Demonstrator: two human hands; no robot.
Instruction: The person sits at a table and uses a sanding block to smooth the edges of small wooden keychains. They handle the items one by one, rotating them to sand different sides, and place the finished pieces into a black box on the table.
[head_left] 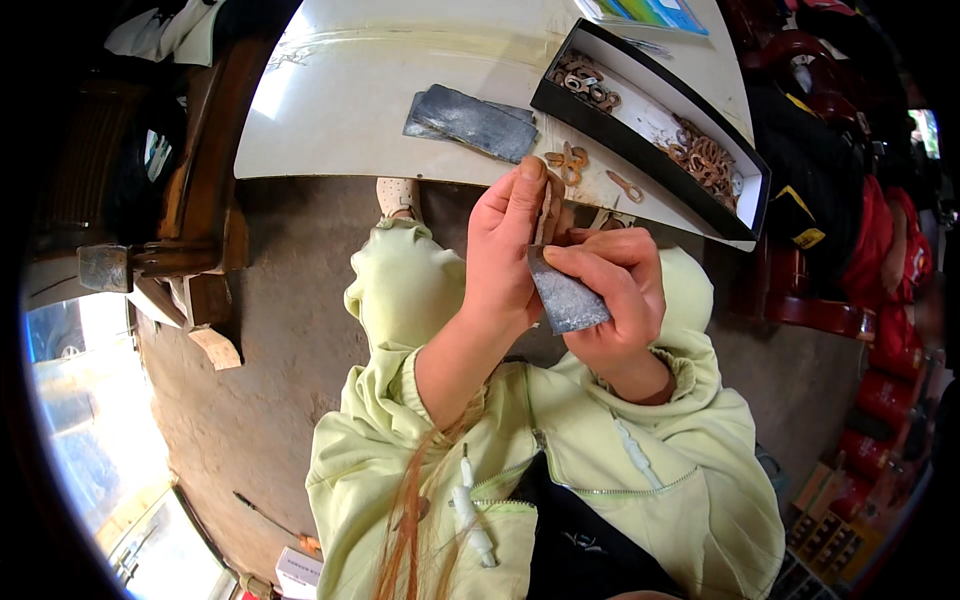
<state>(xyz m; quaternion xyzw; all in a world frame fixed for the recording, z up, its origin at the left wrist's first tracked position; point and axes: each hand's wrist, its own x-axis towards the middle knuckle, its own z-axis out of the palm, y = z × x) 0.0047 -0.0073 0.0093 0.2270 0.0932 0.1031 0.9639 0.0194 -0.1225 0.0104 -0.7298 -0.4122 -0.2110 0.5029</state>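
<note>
Over my lap, just off the table's near edge, my left hand point(502, 245) is closed on a small rusty metal piece point(547, 215), thumb on top. My right hand point(622, 285) pinches a grey, dust-whitened piece of sandpaper point(570, 298) between thumb and fingers, its upper edge close to the rusty piece. Whether the two touch is hidden by my fingers. On the table beyond lie dark sandpaper sheets point(475, 122), overlapping. A few rusty ring-ended pieces point(568, 160) sit together near the edge, and another such piece point(625, 186) lies apart to the right.
A long black box point(640, 145), white inside, stands at the table's right with rusty pieces heaped at both ends. The white table point(350, 110) has a colourful booklet point(650, 12) at the back. Wooden furniture point(190, 200) stands left; dark red chairs point(820, 310) with bags stand right.
</note>
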